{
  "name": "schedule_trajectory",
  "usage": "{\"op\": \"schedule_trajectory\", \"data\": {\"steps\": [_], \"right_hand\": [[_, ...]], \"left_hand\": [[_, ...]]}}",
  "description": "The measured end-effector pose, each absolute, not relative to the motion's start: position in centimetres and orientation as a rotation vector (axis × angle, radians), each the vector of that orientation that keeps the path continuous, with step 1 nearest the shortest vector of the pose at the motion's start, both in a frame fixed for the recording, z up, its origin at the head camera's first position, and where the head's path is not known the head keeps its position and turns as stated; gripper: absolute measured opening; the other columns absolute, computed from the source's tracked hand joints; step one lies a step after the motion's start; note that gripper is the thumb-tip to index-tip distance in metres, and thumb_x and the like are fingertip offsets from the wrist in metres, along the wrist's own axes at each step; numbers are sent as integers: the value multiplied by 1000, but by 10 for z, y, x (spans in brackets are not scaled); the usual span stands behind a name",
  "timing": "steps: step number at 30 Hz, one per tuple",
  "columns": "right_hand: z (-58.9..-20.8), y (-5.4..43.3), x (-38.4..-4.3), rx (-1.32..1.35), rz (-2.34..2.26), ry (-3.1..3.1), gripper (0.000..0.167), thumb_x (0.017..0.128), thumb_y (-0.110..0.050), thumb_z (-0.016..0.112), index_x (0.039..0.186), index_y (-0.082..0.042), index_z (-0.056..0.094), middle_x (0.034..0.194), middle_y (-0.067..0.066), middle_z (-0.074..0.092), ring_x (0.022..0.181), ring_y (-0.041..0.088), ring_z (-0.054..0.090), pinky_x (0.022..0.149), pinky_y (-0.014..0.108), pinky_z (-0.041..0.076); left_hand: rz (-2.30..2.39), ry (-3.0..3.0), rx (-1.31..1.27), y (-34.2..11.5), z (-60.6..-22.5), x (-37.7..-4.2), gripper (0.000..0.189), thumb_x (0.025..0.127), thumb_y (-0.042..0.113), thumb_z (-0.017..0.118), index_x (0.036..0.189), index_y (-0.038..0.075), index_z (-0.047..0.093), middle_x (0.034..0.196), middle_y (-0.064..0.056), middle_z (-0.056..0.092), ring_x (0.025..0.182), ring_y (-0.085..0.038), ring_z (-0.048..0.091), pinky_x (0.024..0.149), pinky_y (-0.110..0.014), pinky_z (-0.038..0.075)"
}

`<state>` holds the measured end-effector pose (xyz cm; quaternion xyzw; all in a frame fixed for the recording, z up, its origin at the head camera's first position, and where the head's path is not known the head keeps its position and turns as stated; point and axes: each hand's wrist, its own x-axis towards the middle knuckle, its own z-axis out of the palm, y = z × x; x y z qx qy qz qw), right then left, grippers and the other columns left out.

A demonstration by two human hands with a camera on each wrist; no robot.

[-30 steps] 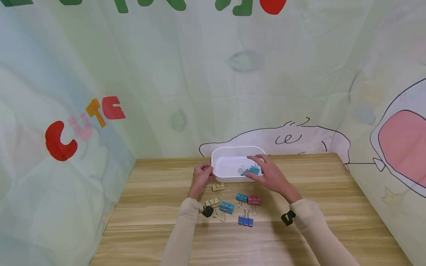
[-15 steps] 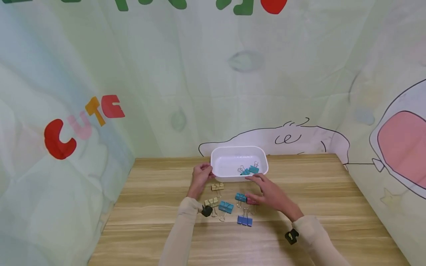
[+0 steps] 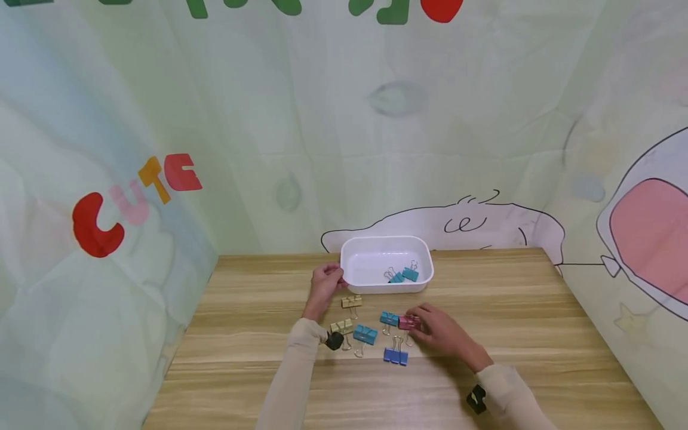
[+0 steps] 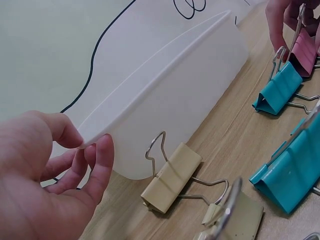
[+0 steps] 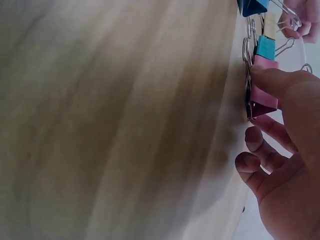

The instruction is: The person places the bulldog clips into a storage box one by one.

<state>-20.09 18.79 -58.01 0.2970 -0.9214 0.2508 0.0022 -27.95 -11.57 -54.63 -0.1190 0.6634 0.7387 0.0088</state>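
My left hand pinches the left end of a white plastic tray between thumb and fingers. Two teal binder clips lie inside the tray, near its right front. Over the table, my right hand has its thumb and a finger around a pink binder clip, which is still down on the wood. Directly left of that clip sits a small teal binder clip. Nearer the left wrist are a larger teal clip and two cream binder clips.
A blue binder clip lies nearest the front, its handles pointing away. The wooden table ends at a printed cloth backdrop just behind the tray. More cloth hangs on both sides.
The right hand has left the tray and come down toward the front to the pink clip, its fingers closing around it. The left hand stays at the tray's end.
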Motion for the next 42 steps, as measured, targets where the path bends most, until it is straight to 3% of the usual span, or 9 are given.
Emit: {"op": "schedule_trajectory", "data": {"steps": [8,15,20,35,42], "right_hand": [[-587,189,-200,876,787,-2866,25,94,-18,78,117,-11,73,111,0,69,95,14,63,85,38,60],[-591,189,-200,876,789,-2834,23,94,-19,77,115,-12,75,109,-1,70,96,14,65,85,38,60],[-587,189,-200,863,818,-2811,22,94,-19,78,114,-11,75,109,0,72,97,17,67,87,40,61],[-546,185,-223,882,816,-2648,24,91,-14,81,114,-9,76,107,5,74,91,22,69,79,41,61],[-522,172,-242,929,767,-2565,19,91,-14,81,109,-8,77,103,6,73,88,23,68,75,39,60]], "left_hand": [[2292,2078,-370,-115,-547,-279,32,97,-2,58,126,-17,56,116,-34,60,74,-21,66,85,-44,64],[2317,2072,-367,-115,-547,-276,33,97,-4,58,127,-18,56,113,-33,61,76,-23,66,79,-37,65],[2304,2075,-387,-116,-545,-276,32,97,-3,57,127,-17,57,116,-34,60,75,-21,66,85,-43,64],[2277,2060,-396,-116,-547,-281,35,98,0,59,130,-14,56,120,-32,60,79,-23,68,88,-43,64],[2262,2087,-394,-116,-546,-282,35,98,0,59,129,-15,56,121,-34,59,77,-22,67,80,-36,65]]}}
